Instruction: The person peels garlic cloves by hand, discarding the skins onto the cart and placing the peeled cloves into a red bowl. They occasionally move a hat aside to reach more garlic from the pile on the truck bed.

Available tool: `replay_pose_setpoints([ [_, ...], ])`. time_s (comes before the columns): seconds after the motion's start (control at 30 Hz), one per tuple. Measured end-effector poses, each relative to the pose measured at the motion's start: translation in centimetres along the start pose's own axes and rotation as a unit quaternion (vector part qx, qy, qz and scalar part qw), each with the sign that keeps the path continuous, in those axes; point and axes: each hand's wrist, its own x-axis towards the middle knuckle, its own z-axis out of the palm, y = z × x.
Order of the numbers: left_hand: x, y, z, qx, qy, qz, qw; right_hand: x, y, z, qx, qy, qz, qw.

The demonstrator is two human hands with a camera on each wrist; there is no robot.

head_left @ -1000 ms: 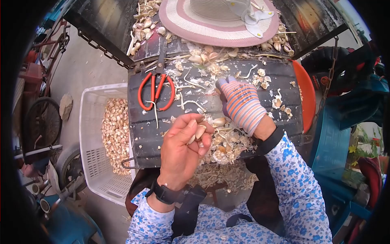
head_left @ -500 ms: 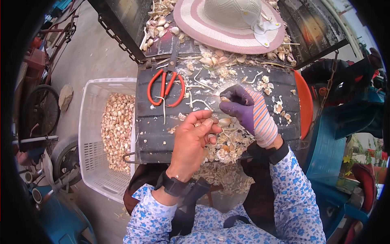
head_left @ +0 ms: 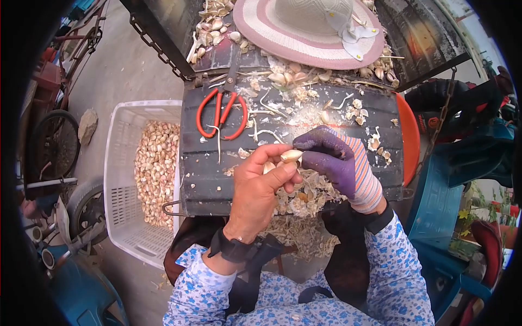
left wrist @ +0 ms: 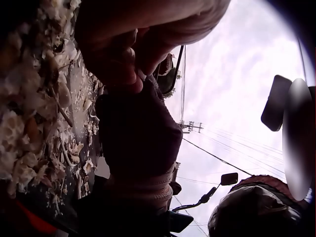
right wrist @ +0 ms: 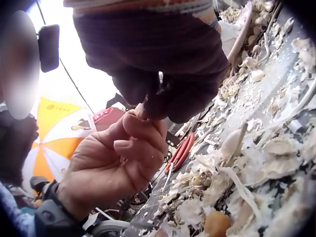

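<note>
In the head view my bare left hand [head_left: 254,190] holds a pale garlic clove [head_left: 291,156] between thumb and index finger. A second clove [head_left: 268,167] shows tucked inside its curled fingers. My right hand [head_left: 340,163], in a striped glove with a purple coated palm, pinches the near end of the first clove with thumb and forefinger. Both hands meet close above a heap of garlic skins [head_left: 304,198] on the dark ridged panel [head_left: 204,187]. The right wrist view has the gloved fingertips against the bare ones, mostly hiding the clove.
Red-handled shears [head_left: 222,117] lie left on the panel. A white plastic crate [head_left: 117,163] of cloves stands left of it. Behind are a sun hat [head_left: 255,30] and loose garlic [head_left: 212,27]. An orange basin [head_left: 409,138] pokes out at right; a chain [head_left: 157,49] hangs at left.
My right hand has turned from knuckles-up to show its purple side and come down-left to my left hand. A clove now sits raised at my left fingertips, and both hands meet on it.
</note>
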Motion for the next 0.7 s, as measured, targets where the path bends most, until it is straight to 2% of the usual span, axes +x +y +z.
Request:
replay_pose_setpoints([
  [0.07, -0.2, 0.1, 0.4, 0.076, 0.027, 0.014, 0.997, 0.1, 0.1, -0.2, -0.029, -0.01, -0.004, 1.0],
  [0.2, -0.2, -0.2, 0.9, 0.169, 0.039, 0.069, 0.982, 0.0, 0.9, 0.3, 0.041, 0.006, 0.042, 0.998],
  [0.37, -0.4, -0.1, 1.4, 0.18, 0.036, 0.08, 0.98, -0.2, 1.2, 0.0, 0.187, -0.001, 0.092, 0.978],
  [0.4, -0.4, -0.2, 1.3, 0.174, 0.033, 0.081, 0.981, -0.4, 1.1, 0.1, 0.183, 0.008, 0.088, 0.979],
  [0.5, -0.4, -0.3, 1.0, 0.263, 0.01, 0.12, 0.957, -0.8, 0.9, 0.6, 0.17, 0.035, 0.077, 0.982],
  [0.6, -0.7, -0.2, 1.7, 0.23, 0.006, 0.109, 0.967, -1.1, 0.7, 0.8, 0.178, 0.039, 0.075, 0.98],
  [0.7, -1.3, 0.5, 1.3, 0.184, -0.023, 0.05, 0.981, -1.5, 0.5, 0.5, 0.189, 0.023, 0.085, 0.978],
])
